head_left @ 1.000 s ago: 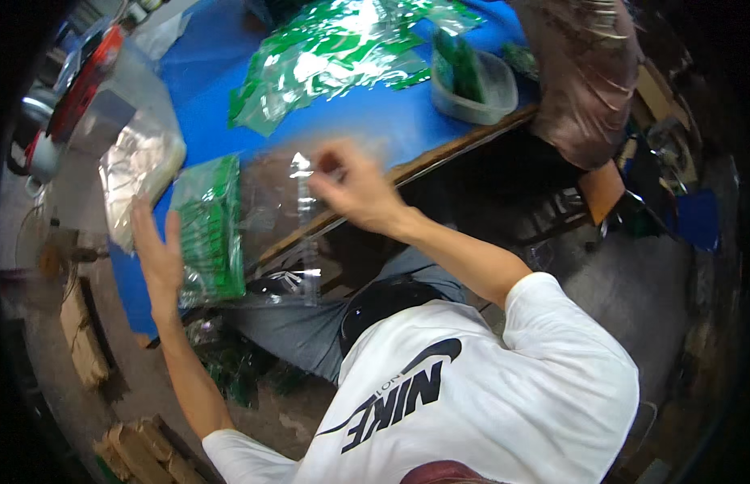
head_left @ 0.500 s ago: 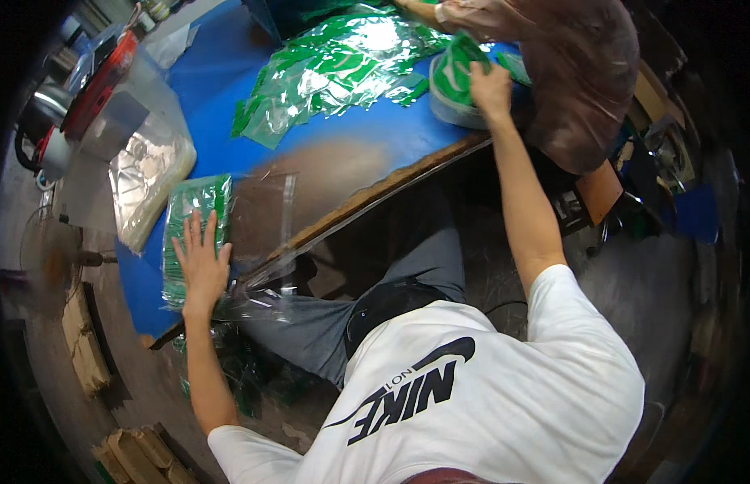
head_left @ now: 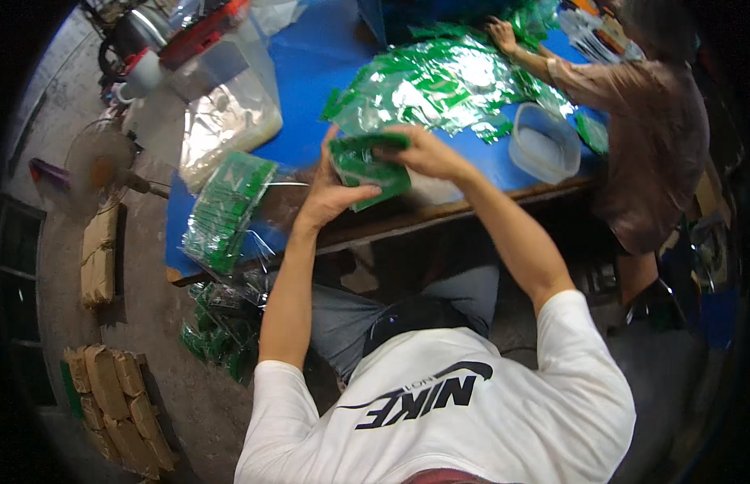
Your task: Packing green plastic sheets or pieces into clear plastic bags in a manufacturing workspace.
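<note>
Over the table's (head_left: 302,73) front edge, left hand (head_left: 328,196) pinched green packets (head_left: 356,161), thumb to fingers; right hand (head_left: 430,153) met them, fingers too blurred to tell. Step looked like two-handed straightening; next move likely called for keeping edges together.

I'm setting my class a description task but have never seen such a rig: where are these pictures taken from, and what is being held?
There is no robot here, only a person in a white shirt, working bare-handed. Every picture comes from a fisheye camera worn on that person's head, looking down, so straight edges bend. The left hand holds a green bundle; the right hand touches its upper edge, though blur hides the details. On the blue table lie a pile of shiny green packets, a clear bag filled with green pieces, and a clear plastic tub. At the right, a co-worker reaches over the table.
</note>
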### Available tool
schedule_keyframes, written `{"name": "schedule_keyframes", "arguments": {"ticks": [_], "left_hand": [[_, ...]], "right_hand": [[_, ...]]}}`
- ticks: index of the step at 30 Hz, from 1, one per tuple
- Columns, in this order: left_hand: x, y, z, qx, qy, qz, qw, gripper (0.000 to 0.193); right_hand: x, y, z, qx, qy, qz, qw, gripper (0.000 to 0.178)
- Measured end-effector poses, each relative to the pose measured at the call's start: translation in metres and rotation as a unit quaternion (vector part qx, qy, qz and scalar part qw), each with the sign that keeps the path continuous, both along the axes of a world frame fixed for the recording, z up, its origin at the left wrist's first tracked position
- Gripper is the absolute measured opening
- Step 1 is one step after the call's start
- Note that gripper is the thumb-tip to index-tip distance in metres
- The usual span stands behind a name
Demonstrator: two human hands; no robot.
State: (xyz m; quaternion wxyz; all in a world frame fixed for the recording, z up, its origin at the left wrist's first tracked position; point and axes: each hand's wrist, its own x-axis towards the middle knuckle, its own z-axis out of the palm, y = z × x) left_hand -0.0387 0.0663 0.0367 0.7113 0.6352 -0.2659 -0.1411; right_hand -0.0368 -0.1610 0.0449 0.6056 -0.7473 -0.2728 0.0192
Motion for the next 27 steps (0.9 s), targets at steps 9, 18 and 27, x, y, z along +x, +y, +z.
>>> {"name": "schedule_keyframes", "arguments": {"ticks": [9, 18, 27], "left_hand": [[0.007, 0.013, -0.03, 0.02, 0.004, 0.038, 0.999, 0.098], [0.006, 0.02, -0.029, 0.106, -0.063, 0.059, 0.991, 0.101], [0.004, 0.021, -0.067, 0.13, -0.071, 0.053, 0.988, 0.107]], "right_hand": [[-0.018, 0.023, -0.022, -0.043, -0.006, -0.107, 0.993, 0.099], [-0.021, 0.028, -0.017, -0.071, 0.006, -0.087, 0.994, 0.104], [-0.024, 0.022, -0.045, -0.094, -0.116, -0.097, 0.984, 0.113]]}}
